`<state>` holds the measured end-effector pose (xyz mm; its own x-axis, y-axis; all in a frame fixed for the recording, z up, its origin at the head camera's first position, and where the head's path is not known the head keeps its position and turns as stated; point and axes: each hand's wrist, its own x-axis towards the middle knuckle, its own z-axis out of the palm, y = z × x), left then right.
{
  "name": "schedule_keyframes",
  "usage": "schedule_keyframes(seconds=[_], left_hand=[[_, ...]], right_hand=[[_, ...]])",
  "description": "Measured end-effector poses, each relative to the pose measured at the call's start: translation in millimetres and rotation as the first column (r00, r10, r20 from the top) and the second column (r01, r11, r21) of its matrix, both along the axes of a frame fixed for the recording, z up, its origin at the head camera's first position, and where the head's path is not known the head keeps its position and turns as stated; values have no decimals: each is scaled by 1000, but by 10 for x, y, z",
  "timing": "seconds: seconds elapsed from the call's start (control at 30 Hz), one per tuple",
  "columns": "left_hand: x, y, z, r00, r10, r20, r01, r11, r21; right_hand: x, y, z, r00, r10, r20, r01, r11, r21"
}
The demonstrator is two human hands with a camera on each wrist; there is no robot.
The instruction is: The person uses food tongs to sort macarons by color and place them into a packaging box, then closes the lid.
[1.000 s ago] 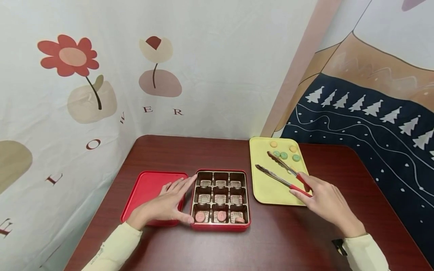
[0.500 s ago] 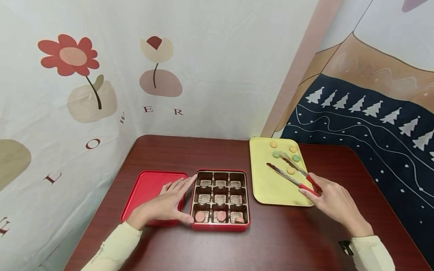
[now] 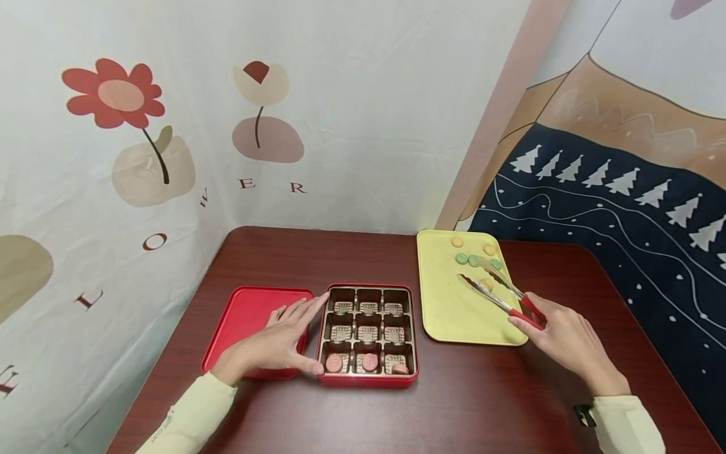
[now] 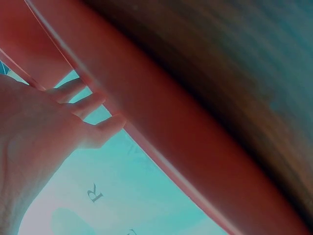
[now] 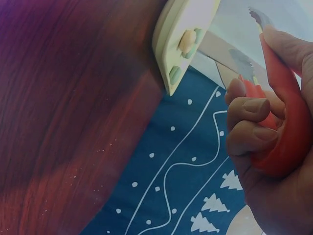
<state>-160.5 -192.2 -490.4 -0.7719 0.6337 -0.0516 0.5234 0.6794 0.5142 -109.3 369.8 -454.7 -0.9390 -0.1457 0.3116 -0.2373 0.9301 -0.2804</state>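
Note:
My right hand (image 3: 570, 337) holds red-handled metal tongs (image 3: 526, 319) over the yellow tray (image 3: 448, 318). Their arms stand apart, with a yellow macaron (image 3: 486, 284) seen between them. In the right wrist view, fingers curl round the red handle (image 5: 293, 147). Left of the tray sits a red box (image 3: 368, 381) with a brown insert of small compartments. Pink macarons lie in its front row: two flat (image 3: 334, 362), the right one (image 3: 399, 369) tilted. Along the box's left side rests my left hand (image 3: 278, 347), fingers straight, thumb at the near corner.
A red lid (image 3: 244, 318) lies left of the box, partly under my left hand. Green macarons (image 3: 462, 258) and two more yellow ones (image 3: 456, 241) sit at the tray's far end. A printed cloth wall (image 3: 368, 157) rises behind the brown table (image 3: 363, 422).
My right hand has moved rightward with the tongs, bringing their arms to either side of the near yellow macaron. The left hand and the box stay as they were.

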Motion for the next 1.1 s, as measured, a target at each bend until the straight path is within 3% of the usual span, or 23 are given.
schedule_keyframes(seconds=[0.37, 0.8, 1.1], left_hand=[[-26, 21, 1, 1000, -10, -1, 10, 1000, 1], [-31, 20, -10, 1000, -7, 11, 7, 1000, -2], [-19, -8, -22, 1000, -4, 6, 4, 1000, -2]], right_hand=[[9, 119, -35, 999, -30, 43, 30, 999, 12], [-15, 194, -112, 985, -65, 157, 61, 998, 31], [-21, 204, -160, 983, -60, 175, 54, 998, 41]])
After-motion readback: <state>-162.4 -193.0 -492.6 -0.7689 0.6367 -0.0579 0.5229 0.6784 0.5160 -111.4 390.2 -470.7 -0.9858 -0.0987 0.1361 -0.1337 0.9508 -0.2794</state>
